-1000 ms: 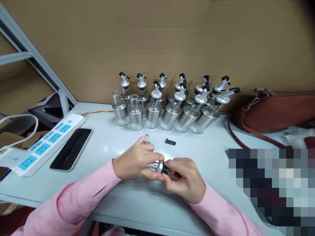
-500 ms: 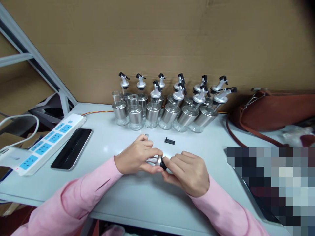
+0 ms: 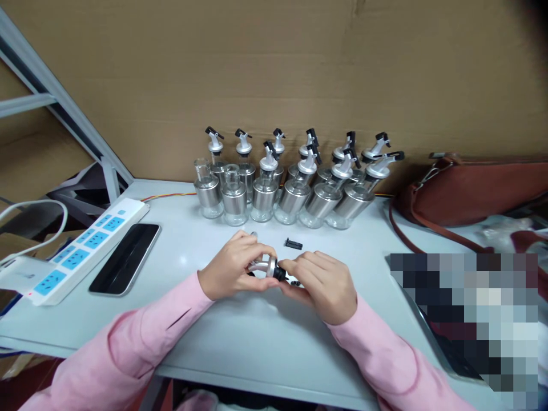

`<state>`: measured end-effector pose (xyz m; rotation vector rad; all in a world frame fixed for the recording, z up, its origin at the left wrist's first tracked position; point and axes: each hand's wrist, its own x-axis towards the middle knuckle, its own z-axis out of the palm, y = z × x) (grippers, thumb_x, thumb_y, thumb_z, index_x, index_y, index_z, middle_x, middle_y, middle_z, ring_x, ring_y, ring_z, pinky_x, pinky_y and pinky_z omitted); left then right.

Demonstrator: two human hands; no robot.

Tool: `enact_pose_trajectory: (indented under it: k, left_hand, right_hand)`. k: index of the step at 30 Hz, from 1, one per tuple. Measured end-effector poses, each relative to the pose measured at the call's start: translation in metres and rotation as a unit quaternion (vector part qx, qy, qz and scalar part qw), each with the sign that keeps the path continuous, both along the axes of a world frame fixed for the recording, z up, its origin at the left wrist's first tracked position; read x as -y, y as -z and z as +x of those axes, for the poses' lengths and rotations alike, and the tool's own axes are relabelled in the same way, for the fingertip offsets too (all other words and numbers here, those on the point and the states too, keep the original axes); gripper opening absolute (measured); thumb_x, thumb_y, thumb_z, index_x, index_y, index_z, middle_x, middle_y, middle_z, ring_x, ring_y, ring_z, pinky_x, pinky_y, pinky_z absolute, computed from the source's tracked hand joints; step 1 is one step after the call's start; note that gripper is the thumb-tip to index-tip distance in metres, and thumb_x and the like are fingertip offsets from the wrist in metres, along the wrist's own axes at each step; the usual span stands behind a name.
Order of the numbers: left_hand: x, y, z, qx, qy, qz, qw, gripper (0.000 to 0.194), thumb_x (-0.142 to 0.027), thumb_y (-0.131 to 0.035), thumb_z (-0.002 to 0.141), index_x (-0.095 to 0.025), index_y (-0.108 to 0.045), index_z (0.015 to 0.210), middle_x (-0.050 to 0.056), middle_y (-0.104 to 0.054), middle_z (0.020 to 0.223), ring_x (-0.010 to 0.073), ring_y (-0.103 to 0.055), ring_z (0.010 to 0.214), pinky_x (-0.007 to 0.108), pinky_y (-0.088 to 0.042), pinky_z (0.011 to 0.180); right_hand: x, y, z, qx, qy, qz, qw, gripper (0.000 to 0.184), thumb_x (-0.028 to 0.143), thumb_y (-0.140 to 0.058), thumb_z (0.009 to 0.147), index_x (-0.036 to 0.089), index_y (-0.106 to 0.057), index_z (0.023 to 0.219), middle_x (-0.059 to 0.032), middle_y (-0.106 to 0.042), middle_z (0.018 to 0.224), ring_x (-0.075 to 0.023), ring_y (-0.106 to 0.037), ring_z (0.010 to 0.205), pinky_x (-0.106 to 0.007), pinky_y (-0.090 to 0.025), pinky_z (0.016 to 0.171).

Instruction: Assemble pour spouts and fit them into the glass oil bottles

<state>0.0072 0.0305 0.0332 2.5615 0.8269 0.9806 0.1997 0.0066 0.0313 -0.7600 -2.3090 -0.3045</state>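
Note:
My left hand point(image 3: 237, 265) is closed around a silver bottle pourer point(image 3: 270, 266), its curved spout lying between thumb and fingers. The pourer's black stopper point(image 3: 279, 272) points right. My right hand point(image 3: 323, 282) pinches at that stopper end with thumb and forefinger. Small black bits point(image 3: 295, 282) show beside the right thumb; whether they are held or lie on the table I cannot tell. Past the hands lies a small black plastic part point(image 3: 293, 244). A small shiny piece point(image 3: 254, 234) peeks out behind my left fingers, mostly hidden.
Two rows of steel-banded glass bottles point(image 3: 293, 200) stand at the back, most with pourers; two at front left point(image 3: 234, 200) have open necks. Left are a phone point(image 3: 125, 260) and a power strip point(image 3: 88, 251). A brown bag point(image 3: 479, 191) sits right, above a blurred-out dark item point(image 3: 454, 325).
Both hands have shifted slightly up and left with the pourer. My right fingers have loosened around the stopper, so more of it and the small black bits now show.

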Motion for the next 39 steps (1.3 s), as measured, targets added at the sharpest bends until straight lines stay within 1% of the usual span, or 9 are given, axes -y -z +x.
enact_pose_trajectory:
  k: [4, 8, 12, 19, 22, 25, 28, 31, 39]
  left_hand:
    - [0.003, 0.0, 0.0, 0.014, -0.013, 0.067, 0.998, 0.04, -0.054, -0.049, 0.081, -0.015, -0.053, 0.092, -0.001, -0.054, 0.065, 0.0122, -0.046, 0.063, 0.024, -0.035, 0.064]
    - [0.005, 0.001, 0.0, -0.012, -0.004, 0.153, 0.988, 0.03, -0.042, -0.049, 0.086, -0.016, -0.05, 0.1, 0.001, -0.059, 0.072, 0.0135, -0.049, 0.068, 0.026, -0.037, 0.068]
    - [0.005, 0.004, 0.0, -0.005, -0.009, 0.164, 0.986, 0.029, -0.04, -0.044, 0.089, -0.016, -0.047, 0.105, 0.002, -0.061, 0.076, 0.0132, -0.053, 0.072, 0.027, -0.039, 0.071]
    - [0.009, 0.008, 0.004, 0.032, -0.033, 0.185, 0.982, 0.031, -0.043, -0.046, 0.088, -0.015, -0.042, 0.102, 0.002, -0.064, 0.077, 0.0132, -0.057, 0.069, 0.031, -0.038, 0.073]
    - [0.009, 0.01, 0.005, 0.046, -0.04, 0.175, 0.983, 0.034, -0.048, -0.047, 0.085, -0.017, -0.041, 0.099, 0.0, -0.065, 0.075, 0.0121, -0.057, 0.065, 0.032, -0.038, 0.075]
    - [0.008, 0.01, 0.003, 0.06, -0.048, 0.165, 0.983, 0.041, -0.054, -0.043, 0.084, -0.017, -0.04, 0.102, 0.004, -0.065, 0.083, 0.0156, -0.06, 0.075, 0.035, -0.038, 0.077]
    - [0.008, 0.006, 0.0, 0.073, -0.066, 0.153, 0.983, 0.021, -0.036, -0.041, 0.089, -0.017, -0.042, 0.099, 0.008, -0.063, 0.088, 0.0174, -0.06, 0.082, 0.037, -0.038, 0.078]
    - [0.008, 0.002, -0.001, 0.065, -0.082, 0.175, 0.979, 0.01, -0.017, -0.045, 0.083, -0.018, -0.044, 0.093, 0.006, -0.063, 0.087, 0.0158, -0.058, 0.08, 0.036, -0.039, 0.077]
    - [0.008, 0.0, -0.002, 0.019, -0.083, 0.233, 0.969, 0.004, -0.017, -0.051, 0.085, -0.018, -0.049, 0.088, 0.0, -0.066, 0.077, 0.0119, -0.06, 0.072, 0.032, -0.037, 0.078]
  right_hand:
    - [-0.001, 0.003, 0.002, -0.087, -0.015, -0.146, 0.985, 0.014, 0.026, -0.055, 0.078, 0.016, -0.053, 0.088, -0.0048, -0.062, 0.069, -0.0157, -0.052, 0.062, -0.028, -0.037, 0.057]
    - [0.002, 0.001, 0.002, -0.147, -0.052, -0.223, 0.962, 0.018, 0.026, -0.047, 0.081, 0.016, -0.053, 0.095, -0.0076, -0.062, 0.083, -0.0192, -0.053, 0.076, -0.034, -0.039, 0.068]
    - [0.004, 0.002, -0.001, -0.179, -0.042, -0.247, 0.951, 0.016, 0.029, -0.049, 0.084, 0.017, -0.052, 0.095, -0.0065, -0.062, 0.082, -0.0187, -0.053, 0.077, -0.034, -0.04, 0.068]
    - [0.007, 0.004, -0.006, -0.185, -0.018, -0.277, 0.943, 0.022, 0.039, -0.049, 0.084, 0.019, -0.05, 0.076, -0.0017, -0.06, 0.068, -0.0148, -0.053, 0.064, -0.03, -0.04, 0.062]
    - [0.008, 0.003, -0.008, -0.193, 0.002, -0.299, 0.935, 0.023, 0.035, -0.049, 0.084, 0.019, -0.05, 0.068, 0.0007, -0.059, 0.061, -0.0126, -0.052, 0.058, -0.028, -0.039, 0.061]
    - [0.009, 0.003, -0.007, -0.213, 0.017, -0.338, 0.917, 0.027, 0.031, -0.044, 0.087, 0.019, -0.052, 0.064, 0.0007, -0.059, 0.058, -0.0121, -0.053, 0.057, -0.027, -0.04, 0.061]
    - [0.008, 0.005, -0.004, -0.253, 0.022, -0.372, 0.893, 0.035, 0.033, -0.037, 0.09, 0.018, -0.053, 0.062, -0.0007, -0.059, 0.059, -0.0127, -0.054, 0.059, -0.026, -0.04, 0.059]
    - [0.008, 0.006, -0.002, -0.28, 0.024, -0.384, 0.88, 0.038, 0.035, -0.035, 0.09, 0.018, -0.053, 0.062, -0.0011, -0.059, 0.06, -0.0128, -0.055, 0.06, -0.025, -0.041, 0.058]
    - [0.01, 0.004, -0.003, -0.263, 0.011, -0.342, 0.902, 0.028, 0.032, -0.036, 0.09, 0.018, -0.053, 0.073, -0.0018, -0.06, 0.066, -0.0132, -0.056, 0.063, -0.025, -0.042, 0.058]
